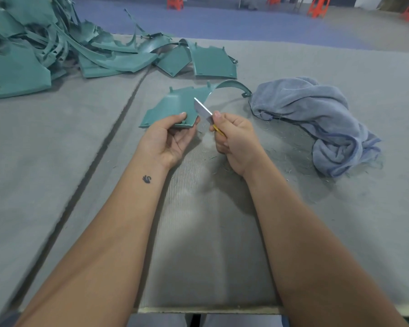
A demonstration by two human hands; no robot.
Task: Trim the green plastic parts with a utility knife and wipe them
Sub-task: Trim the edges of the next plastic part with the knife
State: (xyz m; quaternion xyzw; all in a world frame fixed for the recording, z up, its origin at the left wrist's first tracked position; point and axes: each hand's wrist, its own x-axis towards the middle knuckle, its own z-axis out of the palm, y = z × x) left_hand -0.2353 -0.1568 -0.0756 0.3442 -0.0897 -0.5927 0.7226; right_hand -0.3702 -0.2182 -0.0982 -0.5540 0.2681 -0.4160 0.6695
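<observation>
- Workpiece: I see one green plastic part (175,107) held above the middle of the table (316,232), its curved strip arching toward the right.
- My left hand (168,138) grips the part's near edge, thumb on top and fingers beneath.
- My right hand (234,140) is clenched around the yellow handle of the utility knife (204,112); the bare blade lies against the part's right edge, tip pointing toward the far side.
- A crumpled blue cloth (316,119) lies toward the right edge, near the part's strip end; I cannot tell if they touch.
- More green parts (208,61) lie beyond the workpiece, and a heap of green offcuts (33,48) fills the far left corner.
- Fine shavings (291,159) are scattered beside the cloth.
</observation>
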